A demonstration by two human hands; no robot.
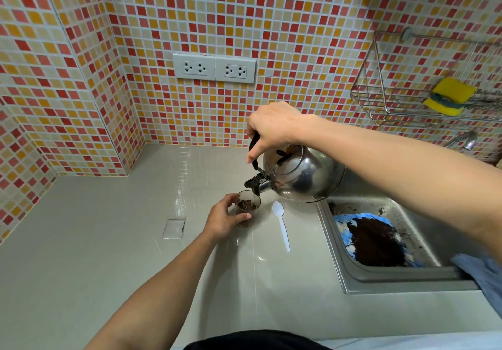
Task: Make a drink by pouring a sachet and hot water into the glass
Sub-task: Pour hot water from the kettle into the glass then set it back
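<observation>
Best to tip the steel kettle (298, 173) slowly, spout right over the rim of the glass (247, 208) (brown powder apparently already inside), on the counter (108, 241) beside the white plastic spoon (281, 223). Right hand (274, 129) closed around the black handle, forefinger extended down; left hand (225, 218) wrapped round the glass, steadying it.

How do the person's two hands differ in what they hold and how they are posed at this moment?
The right hand is raised, gripping the black handle of the tilted shiny steel kettle; the left hand is low on the grey countertop, wrapped around the small clear glass of dark powder. The right pours, the left steadies. Both are bare and closed on something.
</observation>
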